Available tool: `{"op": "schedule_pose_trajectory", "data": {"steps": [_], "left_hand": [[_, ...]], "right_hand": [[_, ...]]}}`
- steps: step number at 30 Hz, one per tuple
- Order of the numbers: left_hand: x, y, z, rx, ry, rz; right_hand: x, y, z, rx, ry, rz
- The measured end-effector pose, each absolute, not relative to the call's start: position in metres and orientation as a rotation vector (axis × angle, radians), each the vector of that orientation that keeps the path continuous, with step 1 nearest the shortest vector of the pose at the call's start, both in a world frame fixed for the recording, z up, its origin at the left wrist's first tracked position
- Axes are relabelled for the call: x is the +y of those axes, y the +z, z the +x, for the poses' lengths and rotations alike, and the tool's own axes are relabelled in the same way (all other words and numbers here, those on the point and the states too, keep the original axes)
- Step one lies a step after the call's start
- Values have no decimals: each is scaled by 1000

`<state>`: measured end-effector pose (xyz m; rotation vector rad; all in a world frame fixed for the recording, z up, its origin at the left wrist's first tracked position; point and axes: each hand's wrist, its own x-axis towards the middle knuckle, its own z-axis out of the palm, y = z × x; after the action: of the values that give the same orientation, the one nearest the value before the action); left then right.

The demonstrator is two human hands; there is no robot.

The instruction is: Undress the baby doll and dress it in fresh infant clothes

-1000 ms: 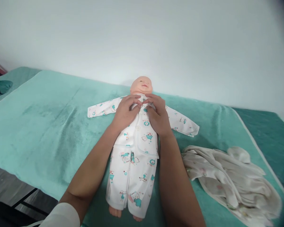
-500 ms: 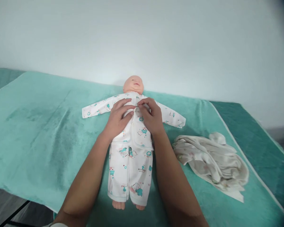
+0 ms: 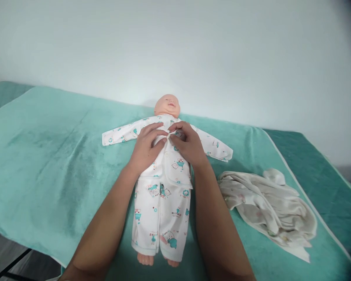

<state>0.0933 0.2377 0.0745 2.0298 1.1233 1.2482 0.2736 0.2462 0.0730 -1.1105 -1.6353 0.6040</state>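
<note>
on my feed: left hand (image 3: pixel 146 149) and right hand (image 3: pixel 190 147), half-curled, both pinch the printed jacket (image 3: pixel 174 175) on the doll (image 3: pixel 167 106).

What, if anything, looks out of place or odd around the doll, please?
Mainly the pale cloth, crumpled in a heap to the right of the neatly laid-out doll. Also, no hands show at the cuffs of its sleeves, though its feet are visible. I see nothing spilled or damaged.

Probably a childcare training room, as a dressed baby doll (image 3: pixel 163 171) lies on a cloth-covered table (image 3: pixel 61 156).
</note>
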Motion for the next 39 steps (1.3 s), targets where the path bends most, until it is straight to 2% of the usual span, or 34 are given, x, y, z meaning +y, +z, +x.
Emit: {"op": "schedule_pose_trajectory", "data": {"steps": [7,15,25,31,39], "left_hand": [[240,72,94,1107,1288,1890],[237,73,94,1135,1264,2027],[236,73,97,1190,1200,2132],[234,78,95,1161,1205,2054],[236,88,77,881,906,2178]], "right_hand": [[246,74,271,-1546,639,-1112],[248,70,271,-1527,655,-1083],[252,65,273,-1353,887,-900],[252,64,273,-1329,796,-936],[253,61,271,-1218,746,-985]]}}
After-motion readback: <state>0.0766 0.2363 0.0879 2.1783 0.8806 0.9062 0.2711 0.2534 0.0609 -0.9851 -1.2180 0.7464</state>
